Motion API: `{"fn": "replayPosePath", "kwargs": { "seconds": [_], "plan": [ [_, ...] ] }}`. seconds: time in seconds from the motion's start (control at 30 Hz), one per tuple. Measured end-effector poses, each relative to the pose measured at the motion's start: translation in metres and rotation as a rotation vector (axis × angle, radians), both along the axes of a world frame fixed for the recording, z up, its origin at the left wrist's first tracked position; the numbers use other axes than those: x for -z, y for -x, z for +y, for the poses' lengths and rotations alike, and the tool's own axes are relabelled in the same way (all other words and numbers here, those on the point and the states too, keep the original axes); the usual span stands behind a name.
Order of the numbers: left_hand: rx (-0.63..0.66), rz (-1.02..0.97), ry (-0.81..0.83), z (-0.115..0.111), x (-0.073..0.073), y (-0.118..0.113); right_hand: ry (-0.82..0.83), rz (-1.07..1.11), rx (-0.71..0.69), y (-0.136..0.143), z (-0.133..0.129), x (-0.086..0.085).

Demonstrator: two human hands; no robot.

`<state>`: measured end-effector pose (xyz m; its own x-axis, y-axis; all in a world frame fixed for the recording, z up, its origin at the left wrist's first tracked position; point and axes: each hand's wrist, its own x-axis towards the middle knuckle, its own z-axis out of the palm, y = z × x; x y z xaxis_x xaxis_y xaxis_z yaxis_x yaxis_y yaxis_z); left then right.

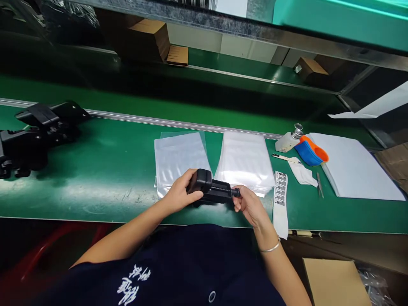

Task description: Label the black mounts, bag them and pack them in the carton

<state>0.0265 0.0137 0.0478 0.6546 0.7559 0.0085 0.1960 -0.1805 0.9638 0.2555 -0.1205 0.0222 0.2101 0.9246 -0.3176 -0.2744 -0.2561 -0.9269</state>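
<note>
green bench (111, 163) beneath, left hand (178, 192) wraps a black device (219, 192); right hand (251, 207) pinches its knob (236, 192) between fingers (243, 190).

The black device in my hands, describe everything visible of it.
The black elongated device, seemingly plastic, has a rounded block at its left end, a grooved body and a small knob at its right. It is held crosswise over the green tabletop: your left hand gripping the block, your right hand pinching the knob.

Two hands (179, 192), one black device (214, 190), one bottle (287, 141)
</note>
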Motion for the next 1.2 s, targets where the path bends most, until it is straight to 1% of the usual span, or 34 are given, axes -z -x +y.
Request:
{"fn": "replayPosePath", "kwargs": {
  "seconds": [0.03,0.07,0.1,0.13,0.17,0.23,0.27,0.3,0.33,0.37,0.43,0.5,0.53,0.57,0.63,0.7,0.77,0.83,1.03,1.13,1.2],
  "plan": [
    [-0.006,0.016,-0.01,0.001,0.0,0.001,-0.022,0.007,-0.002,0.001,0.001,0.001],
    [-0.025,0.01,0.01,0.002,0.0,0.0,-0.062,-0.055,-0.002,0.002,0.002,0.001],
    [-0.06,-0.024,0.066,0.003,0.001,-0.002,-0.117,-0.18,-0.006,0.002,0.002,-0.001],
    [-0.101,-0.075,0.163,0.004,0.004,-0.006,-0.198,-0.356,-0.012,0.001,0.001,-0.003],
    [-0.145,-0.131,0.297,0.005,0.007,-0.009,-0.298,-0.556,-0.022,0.0,0.001,-0.007],
    [-0.2,-0.212,0.606,0.007,0.014,-0.017,-0.501,-0.925,-0.057,-0.003,-0.001,-0.012],
    [-0.211,-0.239,0.733,0.008,0.018,-0.02,-0.577,-1.05,-0.065,-0.004,-0.002,-0.014],
    [-0.215,-0.269,0.813,0.008,0.02,-0.022,-0.609,-1.113,-0.059,-0.004,-0.003,-0.014],
    [-0.208,-0.306,0.833,0.008,0.021,-0.022,-0.591,-1.11,-0.034,-0.004,-0.003,-0.013],
    [-0.196,-0.355,0.793,0.006,0.021,-0.022,-0.542,-1.041,-0.006,-0.003,-0.004,-0.011],
    [-0.129,-0.43,0.608,0.002,0.017,-0.019,-0.423,-0.768,0.009,0.0,-0.004,-0.002],
    [-0.027,-0.4,0.388,-0.003,0.008,-0.013,-0.366,-0.495,0.014,0.004,-0.004,0.007],
    [0.032,-0.351,0.29,-0.005,0.002,-0.01,-0.37,-0.407,0.026,0.005,-0.004,0.01],
    [0.092,-0.298,0.202,-0.006,-0.003,-0.007,-0.377,-0.358,0.045,0.006,-0.004,0.013],
    [0.209,-0.227,0.047,-0.006,-0.011,-0.002,-0.401,-0.342,0.068,0.004,-0.005,0.014],
    [0.309,-0.226,-0.087,-0.005,-0.016,0.001,-0.415,-0.373,0.042,-0.001,-0.006,0.013],
    [0.367,-0.245,-0.183,-0.002,-0.018,0.003,-0.422,-0.427,0.029,-0.007,-0.008,0.011],
    [0.39,-0.237,-0.238,0.0,-0.017,0.004,-0.429,-0.476,0.035,-0.012,-0.009,0.011],
    [0.405,-0.166,-0.292,0.001,-0.022,0.011,-0.45,-0.543,0.024,-0.016,-0.01,0.006],
    [0.399,-0.163,-0.268,0.001,-0.024,0.015,-0.46,-0.562,0.002,-0.013,-0.007,-0.001],
    [0.36,-0.184,-0.202,0.0,-0.02,0.015,-0.464,-0.573,-0.02,-0.008,-0.005,-0.009]
  ]
}}
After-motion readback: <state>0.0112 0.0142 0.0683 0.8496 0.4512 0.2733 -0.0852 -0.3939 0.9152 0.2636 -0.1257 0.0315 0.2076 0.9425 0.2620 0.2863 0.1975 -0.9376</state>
